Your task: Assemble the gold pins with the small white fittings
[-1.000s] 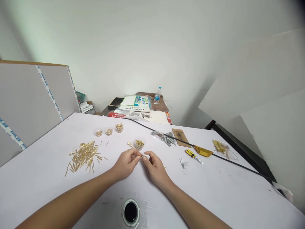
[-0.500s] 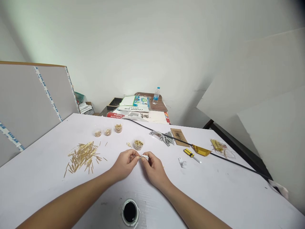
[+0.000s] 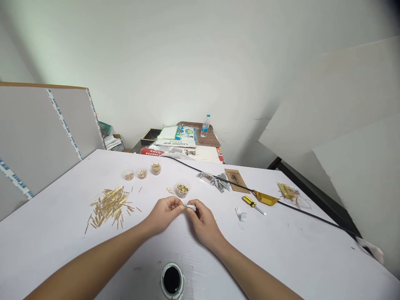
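My left hand (image 3: 166, 213) and my right hand (image 3: 203, 221) meet fingertip to fingertip above the white table (image 3: 275, 254). A small white piece (image 3: 191, 207) shows between the right thumb and fingers, its kind not clear. The left thumb and forefinger are pinched at its left end, on something too small to name. Just beyond the hands stands a clear cup (image 3: 182, 192) of short gold-coloured parts, with several loose gold pieces (image 3: 169, 190) beside it. Left of my hands lies a heap of thin gold-coloured pins (image 3: 109, 205).
Three small cups (image 3: 142, 174) stand farther back left. Near the front edge is a round container of dark liquid (image 3: 172, 280). To the right lie a yellow-black screwdriver (image 3: 250, 201), crumpled paper (image 3: 241, 215), a black cable (image 3: 312, 215) and a brown card (image 3: 237, 180).
Both hands stay pinched together in nearly the same place, with only slight finger movement. The whole view has shifted a little.
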{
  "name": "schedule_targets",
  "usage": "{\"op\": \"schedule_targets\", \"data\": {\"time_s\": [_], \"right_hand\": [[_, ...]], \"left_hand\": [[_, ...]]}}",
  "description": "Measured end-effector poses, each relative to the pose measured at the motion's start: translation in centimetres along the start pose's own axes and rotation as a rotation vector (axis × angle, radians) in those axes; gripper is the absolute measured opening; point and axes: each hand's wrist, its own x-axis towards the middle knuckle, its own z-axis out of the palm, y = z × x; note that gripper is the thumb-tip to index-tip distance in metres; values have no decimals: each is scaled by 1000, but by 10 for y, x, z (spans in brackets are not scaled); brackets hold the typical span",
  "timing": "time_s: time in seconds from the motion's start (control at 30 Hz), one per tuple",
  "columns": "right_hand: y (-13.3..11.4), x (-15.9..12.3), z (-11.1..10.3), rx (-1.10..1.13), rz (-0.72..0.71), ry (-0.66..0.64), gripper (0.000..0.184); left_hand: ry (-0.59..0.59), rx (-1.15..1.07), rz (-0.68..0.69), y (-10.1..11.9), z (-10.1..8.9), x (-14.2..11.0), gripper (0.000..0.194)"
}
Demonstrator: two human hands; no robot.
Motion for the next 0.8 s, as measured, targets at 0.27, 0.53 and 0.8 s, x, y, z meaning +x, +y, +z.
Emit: {"op": "schedule_targets", "data": {"time_s": [0.27,0.53,0.8], "right_hand": [[-2,-1,1,3,35,-6,26],[-5,-1,3,37,94,14,27],[-3,-1,4,159,93,42,28]], "left_hand": [[24,44,-12,0,-1,-1,23],[79,17,2,1,4,-4,22],[118,98,56,3,6,-4,25]]}}
